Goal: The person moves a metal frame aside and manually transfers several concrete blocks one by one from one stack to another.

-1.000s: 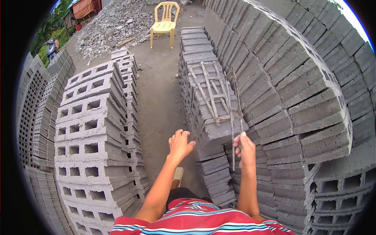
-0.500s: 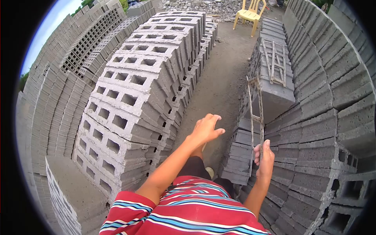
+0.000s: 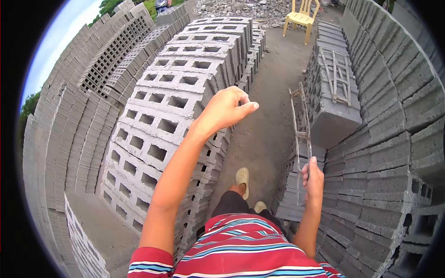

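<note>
My right hand is closed around one long bar of a narrow, ladder-shaped frame, whose two thin, worn bars are joined by short crosspieces. The frame points forward, in front of the low stack of grey concrete blocks on the right. Out ahead of my body, my left hand is raised with nothing in it, fingers loosely bent and thumb apart. It overlaps the edge of a long stack of hollow concrete blocks in this view. A second, similar frame lies on top of the low stack.
A dirt path runs between the stacks, with my sandalled feet on it. A tall block wall rises at the right. More stacked blocks stand at the left. Far off are a yellow chair, a stone pile and a person.
My left hand has swung up and to the left, its fingers more bent than before. One foot has come into view ahead. My right hand keeps its hold on the frame.
</note>
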Demonstrator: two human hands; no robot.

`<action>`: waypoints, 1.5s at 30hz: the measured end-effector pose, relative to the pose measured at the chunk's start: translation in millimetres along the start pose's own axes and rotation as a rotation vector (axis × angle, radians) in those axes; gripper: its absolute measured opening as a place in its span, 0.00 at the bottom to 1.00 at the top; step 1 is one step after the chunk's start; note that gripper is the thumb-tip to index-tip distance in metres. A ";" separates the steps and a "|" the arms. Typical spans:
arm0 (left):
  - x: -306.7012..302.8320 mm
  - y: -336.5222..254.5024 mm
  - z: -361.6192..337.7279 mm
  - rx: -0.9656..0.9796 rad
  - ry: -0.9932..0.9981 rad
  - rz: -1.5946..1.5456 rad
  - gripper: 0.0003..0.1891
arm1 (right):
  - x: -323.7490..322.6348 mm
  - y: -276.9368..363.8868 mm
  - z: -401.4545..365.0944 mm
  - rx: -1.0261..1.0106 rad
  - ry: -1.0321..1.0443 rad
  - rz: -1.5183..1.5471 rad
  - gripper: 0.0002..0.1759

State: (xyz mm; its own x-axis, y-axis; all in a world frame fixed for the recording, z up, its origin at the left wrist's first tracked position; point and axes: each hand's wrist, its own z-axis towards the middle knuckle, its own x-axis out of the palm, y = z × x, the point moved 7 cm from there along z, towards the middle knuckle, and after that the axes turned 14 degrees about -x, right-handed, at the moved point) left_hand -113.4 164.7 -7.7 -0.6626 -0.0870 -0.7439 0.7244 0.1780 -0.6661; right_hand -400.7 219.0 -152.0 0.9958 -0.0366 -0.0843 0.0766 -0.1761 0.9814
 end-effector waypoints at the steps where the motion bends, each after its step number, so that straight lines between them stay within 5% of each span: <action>1: -15.2 -7.9 14.1 0.028 0.013 0.078 0.16 | 7.8 1.7 10.2 -0.005 -0.004 -0.012 0.27; 6: -68.5 -14.6 24.9 0.415 0.029 0.668 0.12 | 56.4 1.5 58.9 -0.046 0.022 -0.025 0.27; 12: -176.5 52.3 -46.0 -0.155 0.351 1.402 0.21 | 112.2 7.8 74.3 -0.089 0.118 -0.016 0.27; 16: -254.5 41.9 -156.0 -0.657 0.276 1.362 0.22 | 132.7 2.0 54.0 -0.070 0.224 -0.024 0.27; 19: -280.2 17.7 -257.0 -0.847 -0.032 1.223 0.28 | 143.5 9.7 22.2 -0.109 0.302 -0.013 0.27; 21: -279.2 7.7 -324.9 -1.141 -0.027 1.183 0.36 | 149.4 6.4 0.7 -0.123 0.368 0.003 0.28; 26: -243.6 29.4 -457.2 -1.441 0.071 1.013 0.42 | 153.0 4.4 -58.2 -0.169 0.504 -0.069 0.29; 32: -211.6 84.3 -513.9 -1.018 -0.182 1.132 0.41 | 159.1 2.3 -116.1 -0.213 0.589 -0.040 0.29; 38: -212.9 108.4 -530.4 -0.952 -0.386 1.083 0.40 | 158.7 15.7 -179.6 -0.254 0.558 0.030 0.28; 41: -218.2 122.3 -536.1 -0.861 -0.347 1.117 0.36 | 157.6 14.1 -210.1 -0.304 0.500 0.065 0.26; 45: -237.7 138.7 -537.0 -0.958 0.024 1.012 0.35 | 157.4 20.1 -267.7 -0.386 0.379 0.083 0.25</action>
State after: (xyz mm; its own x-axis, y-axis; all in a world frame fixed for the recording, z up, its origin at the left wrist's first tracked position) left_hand 42.4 736.4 106.2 0.0542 0.4959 -0.8667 0.4807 0.7478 0.4579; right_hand -228.8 473.0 -99.3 0.9422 0.3350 -0.0058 -0.0609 0.1882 0.9802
